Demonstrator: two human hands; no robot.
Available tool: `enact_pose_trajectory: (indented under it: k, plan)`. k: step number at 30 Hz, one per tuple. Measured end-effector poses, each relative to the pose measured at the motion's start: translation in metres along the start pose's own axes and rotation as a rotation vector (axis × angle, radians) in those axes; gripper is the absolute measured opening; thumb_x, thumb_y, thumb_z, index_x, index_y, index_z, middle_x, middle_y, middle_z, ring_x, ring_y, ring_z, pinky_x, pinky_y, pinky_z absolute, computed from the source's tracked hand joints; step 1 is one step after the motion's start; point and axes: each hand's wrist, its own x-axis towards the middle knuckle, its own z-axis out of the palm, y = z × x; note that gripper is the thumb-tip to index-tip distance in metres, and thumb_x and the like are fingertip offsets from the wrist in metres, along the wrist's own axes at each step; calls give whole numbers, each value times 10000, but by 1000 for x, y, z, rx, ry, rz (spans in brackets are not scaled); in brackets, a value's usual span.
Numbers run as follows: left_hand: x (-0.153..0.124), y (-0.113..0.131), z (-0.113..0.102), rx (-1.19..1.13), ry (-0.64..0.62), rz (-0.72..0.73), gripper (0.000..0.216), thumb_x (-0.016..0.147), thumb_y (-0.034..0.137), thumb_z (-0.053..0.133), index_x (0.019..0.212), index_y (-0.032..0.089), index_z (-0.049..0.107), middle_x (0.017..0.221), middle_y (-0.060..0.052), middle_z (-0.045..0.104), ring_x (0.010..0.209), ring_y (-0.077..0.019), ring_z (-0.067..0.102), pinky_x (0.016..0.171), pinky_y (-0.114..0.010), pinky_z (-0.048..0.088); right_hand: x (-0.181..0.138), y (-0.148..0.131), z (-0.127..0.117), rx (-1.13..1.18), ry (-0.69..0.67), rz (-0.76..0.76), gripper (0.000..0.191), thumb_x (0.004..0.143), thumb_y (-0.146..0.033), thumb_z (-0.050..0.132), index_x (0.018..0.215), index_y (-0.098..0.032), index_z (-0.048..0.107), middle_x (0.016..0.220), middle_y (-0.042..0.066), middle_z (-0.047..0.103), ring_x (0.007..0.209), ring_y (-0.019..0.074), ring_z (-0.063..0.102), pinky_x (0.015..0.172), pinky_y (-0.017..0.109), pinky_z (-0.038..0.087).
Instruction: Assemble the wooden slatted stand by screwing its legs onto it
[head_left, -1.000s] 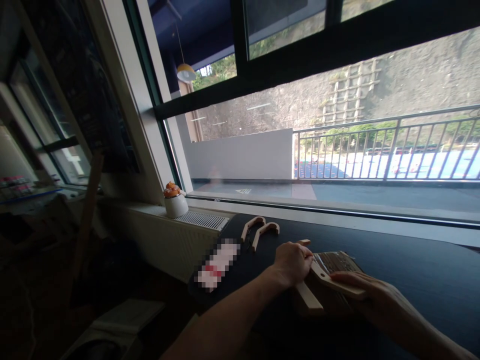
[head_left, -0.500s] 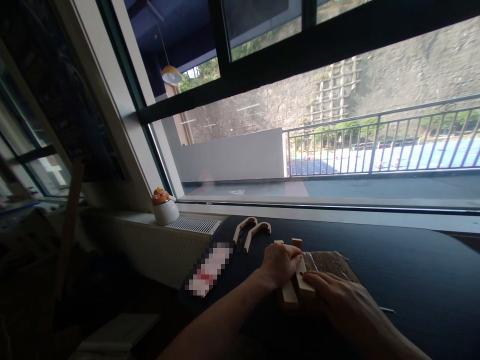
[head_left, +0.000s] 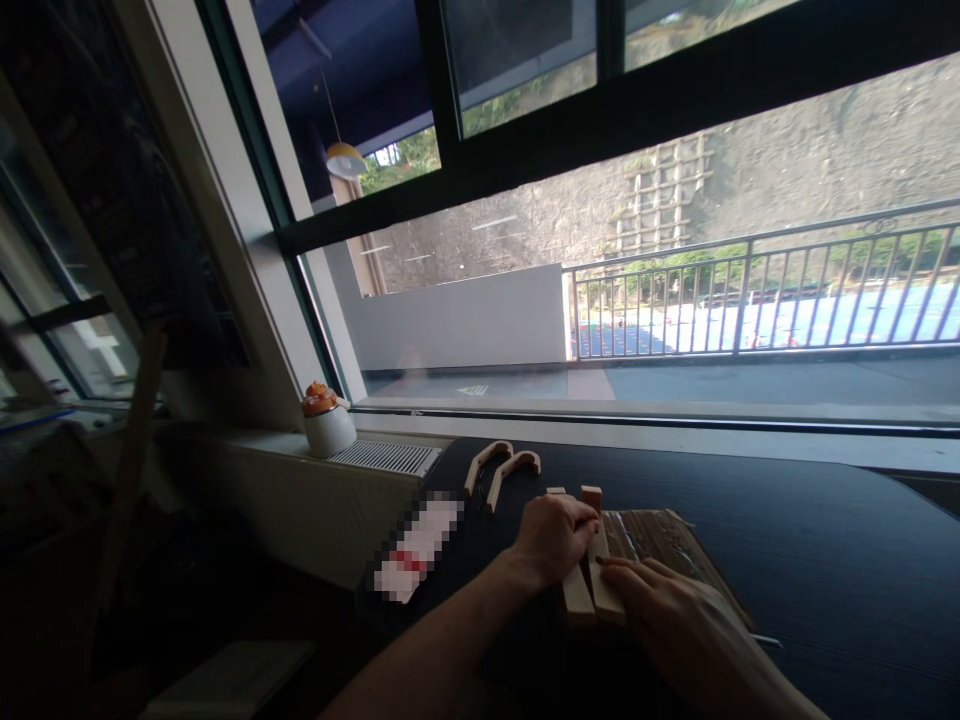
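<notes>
Fingers (head_left: 589,520) of the left hand (head_left: 553,540), seen in the head view, are curled closed on the right-hand wooden piece (head_left: 609,590) of two that lie close together. Taking that hand as the dial's centre, both pieces run from 12 round to 5 o'clock, with the left-hand wooden piece (head_left: 577,603) partly hidden under it. At 4 o'clock the right hand (head_left: 664,595) has fingertips touching the right-hand piece; whether they grip cannot be told. Toward 3 o'clock a brown board (head_left: 664,528) lies on the dark table (head_left: 795,540), partly covered by the right hand. Two curved wooden hooks (head_left: 514,468) sit side by side at 10 to 11 o'clock, near the left hand. A blurred pink-and-red item (head_left: 420,548) lies at 9, and farther out toward 10 stands a white jar (head_left: 330,432) with an orange top.
</notes>
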Motion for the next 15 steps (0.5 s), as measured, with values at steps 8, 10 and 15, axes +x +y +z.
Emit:
enact_pose_trajectory:
  k: [8,10,15]
  plan:
    - [-4,3,-1,77,55,13,240,883,302,473,846,226,698,878,-4,705,828,-164,618,740,-257,430,1,6,3,-24,30,-63,260,784,-59,449,919,-199,621,923,57,694,752,179,657,636,255,512]
    - [-3,3,-2,90,60,9,235,881,299,475,847,223,695,874,-7,704,819,-163,621,732,-255,429,0,9,3,-62,46,-96,281,790,-52,433,943,-197,619,959,64,693,761,184,661,632,260,516]
    - [-3,0,-2,105,65,16,232,881,308,471,865,224,687,888,-10,701,818,-162,625,719,-250,429,-4,13,1,-57,94,-136,329,814,-59,393,1025,-191,608,1005,73,689,793,184,668,619,261,523]
